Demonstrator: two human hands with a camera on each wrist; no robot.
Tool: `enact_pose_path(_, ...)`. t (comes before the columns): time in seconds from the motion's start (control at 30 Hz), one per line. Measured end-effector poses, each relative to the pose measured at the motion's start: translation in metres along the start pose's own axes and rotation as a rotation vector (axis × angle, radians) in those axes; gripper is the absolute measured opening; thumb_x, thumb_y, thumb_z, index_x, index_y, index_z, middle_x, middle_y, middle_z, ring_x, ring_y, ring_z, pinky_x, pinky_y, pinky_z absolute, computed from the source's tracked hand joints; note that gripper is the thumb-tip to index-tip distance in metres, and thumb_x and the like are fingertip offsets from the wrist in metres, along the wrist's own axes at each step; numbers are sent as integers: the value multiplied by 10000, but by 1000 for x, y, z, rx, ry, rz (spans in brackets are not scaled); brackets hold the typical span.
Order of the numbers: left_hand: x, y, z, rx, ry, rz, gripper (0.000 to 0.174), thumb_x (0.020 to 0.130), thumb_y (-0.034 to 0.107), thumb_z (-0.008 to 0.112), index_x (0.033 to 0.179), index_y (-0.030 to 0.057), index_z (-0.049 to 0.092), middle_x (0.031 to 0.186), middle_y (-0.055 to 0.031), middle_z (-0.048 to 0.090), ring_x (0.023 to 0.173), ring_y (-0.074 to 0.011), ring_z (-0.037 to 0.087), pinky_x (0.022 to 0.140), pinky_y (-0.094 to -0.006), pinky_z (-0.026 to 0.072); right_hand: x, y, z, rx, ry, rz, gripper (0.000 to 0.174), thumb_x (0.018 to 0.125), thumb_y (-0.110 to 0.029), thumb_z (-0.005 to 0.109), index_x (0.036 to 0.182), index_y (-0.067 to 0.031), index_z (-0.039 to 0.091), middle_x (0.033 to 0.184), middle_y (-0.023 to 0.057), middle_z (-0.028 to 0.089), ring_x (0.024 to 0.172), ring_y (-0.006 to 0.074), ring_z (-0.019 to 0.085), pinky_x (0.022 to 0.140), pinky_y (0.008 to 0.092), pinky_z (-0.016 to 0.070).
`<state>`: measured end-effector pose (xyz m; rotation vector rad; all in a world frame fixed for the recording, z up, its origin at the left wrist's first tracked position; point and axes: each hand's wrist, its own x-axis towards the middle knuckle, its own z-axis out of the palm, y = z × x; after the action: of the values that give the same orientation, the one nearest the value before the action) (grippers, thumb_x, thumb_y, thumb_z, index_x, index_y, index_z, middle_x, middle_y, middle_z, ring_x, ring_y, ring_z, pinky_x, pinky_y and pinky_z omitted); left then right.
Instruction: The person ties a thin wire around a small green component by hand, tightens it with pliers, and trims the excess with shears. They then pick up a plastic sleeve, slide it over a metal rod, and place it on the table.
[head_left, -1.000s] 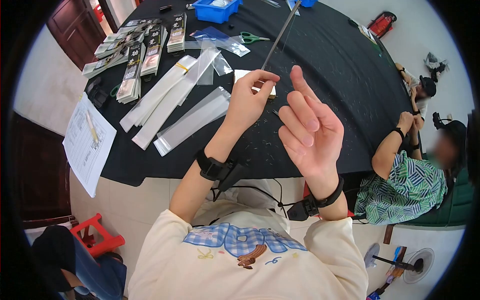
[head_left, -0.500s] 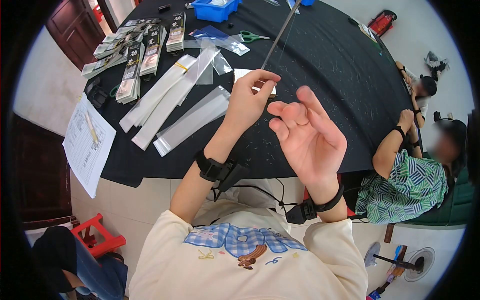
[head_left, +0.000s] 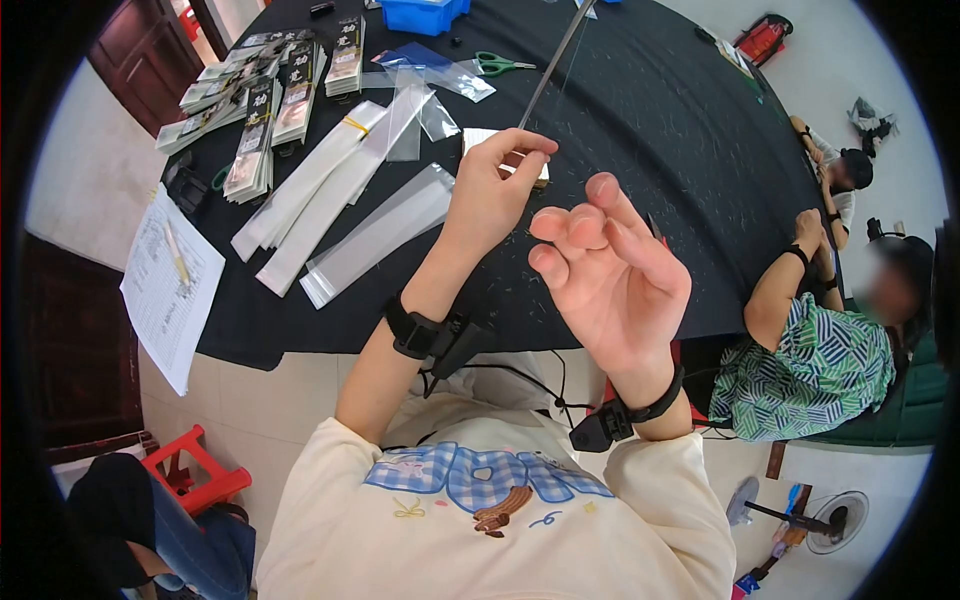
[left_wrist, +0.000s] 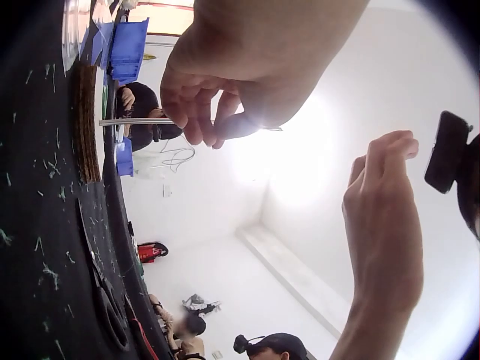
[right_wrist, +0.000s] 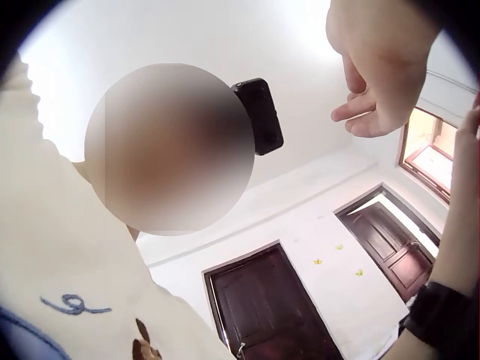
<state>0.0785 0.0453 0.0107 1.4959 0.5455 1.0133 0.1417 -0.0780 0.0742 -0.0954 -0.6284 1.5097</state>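
In the head view my left hand (head_left: 490, 195) pinches the lower part of a thin grey rod (head_left: 553, 75). Seen from the left wrist, the rod (left_wrist: 135, 121) runs from a brown layered block (left_wrist: 88, 124) with a white top to the fingertips of that hand (left_wrist: 244, 67). The block (head_left: 480, 140) lies partly behind the hand on the black cloth. My right hand (head_left: 620, 275) is raised beside it, palm up, fingers loosely bent, with nothing visible in them; the right wrist view shows this hand (right_wrist: 386, 71) too. A fine line hangs near the rod.
Clear sleeves (head_left: 375, 235), white strips (head_left: 300, 190) and printed packets (head_left: 297, 95) lie on the left. Green scissors (head_left: 495, 64) and a blue bin (head_left: 425, 14) stand farther back. Black scissors (left_wrist: 109, 304) lie near the block. Other people sit at the right edge.
My right hand's fingers have shifted from a raised, more folded pose to a loosely bent one, lower and spread leftward. The left hand keeps its pinch; the head view has shifted slightly.
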Motion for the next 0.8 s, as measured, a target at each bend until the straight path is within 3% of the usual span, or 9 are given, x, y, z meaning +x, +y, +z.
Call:
enact_pose_path(0.1, 0, 0, 0, -4, -6, -22, 160, 813, 84, 522, 903, 11, 632, 837, -66, 635, 719, -128, 592, 615, -251, 462, 0, 0, -2, 17, 82, -5, 203, 887, -81, 384, 1070, -11, 434, 887, 168, 617, 1030, 336, 514, 850, 400, 425)
enact_pose_path(0.17, 1, -5, 2, -18, 8, 1, 159, 811, 83, 525, 904, 10, 632, 834, -68, 633, 718, -131, 595, 619, -254, 464, 1, -11, -14, -328, -63, 11, 188, 882, -92, 400, 1033, -2, 470, 764, 139, 606, 828, 322, 573, 739, 385, 459)
enact_pose_path(0.2, 1, -8, 3, -31, 16, 25, 158, 810, 82, 528, 905, 10, 632, 830, -70, 630, 718, -135, 597, 622, -257, 466, -1, -15, -14, -634, 77, -1, 157, 888, -92, 425, 969, 11, 512, 686, 128, 589, 671, 291, 575, 636, 373, 462)
enact_pose_path(0.27, 2, -8, 1, 31, -11, 33, 169, 831, 63, 528, 953, -9, 621, 873, -70, 635, 781, -115, 587, 683, -236, 468, -2, -13, -26, -1506, 385, 104, 204, 884, -157, 474, 917, 34, 536, 667, 130, 591, 679, 238, 609, 619, 318, 472)
enact_pose_path(0.3, 2, -10, 2, 35, -3, 58, 169, 829, 65, 530, 950, -7, 623, 880, -69, 635, 792, -120, 588, 693, -241, 467, -4, -13, -34, -1502, 370, 110, 204, 884, -157, 474, 917, 34, 536, 667, 130, 591, 679, 238, 609, 619, 318, 472)
enact_pose_path(0.37, 1, -9, 2, 36, -2, 72, 170, 824, 71, 536, 946, -5, 625, 898, -70, 636, 818, -134, 588, 724, -256, 463, -9, -13, -55, -2278, 309, 208, 175, 839, -93, 526, 955, 37, 547, 785, 151, 608, 770, 266, 597, 682, 341, 472)
enact_pose_path(0.5, 1, -11, 1, 53, -7, 65, 171, 822, 80, 540, 945, -1, 627, 905, -68, 638, 830, -137, 585, 741, -257, 457, -12, 3, -89, -2316, -106, 29, 290, 782, -60, 564, 1054, 31, 526, 1079, 191, 535, 1066, 311, 483, 873, 366, 408)
enact_pose_path(0.77, 1, -13, 0, 107, 22, 120, 159, 812, 89, 541, 913, 2, 628, 894, -85, 636, 786, -166, 592, 698, -273, 468, 33, 40, -116, -2404, -553, 14, 446, 843, -109, 488, 1262, 9, 391, 1311, 191, 390, 1220, 337, 366, 1006, 394, 304)
enact_pose_path(0.8, 2, -14, 1, 94, 45, 142, 151, 802, 100, 548, 885, 4, 629, 877, -97, 632, 751, -188, 597, 680, -288, 470, 39, 48, -119, -2383, -561, -165, 422, 843, -112, 469, 1244, 7, 410, 1280, 182, 418, 1198, 329, 389, 1003, 405, 307)
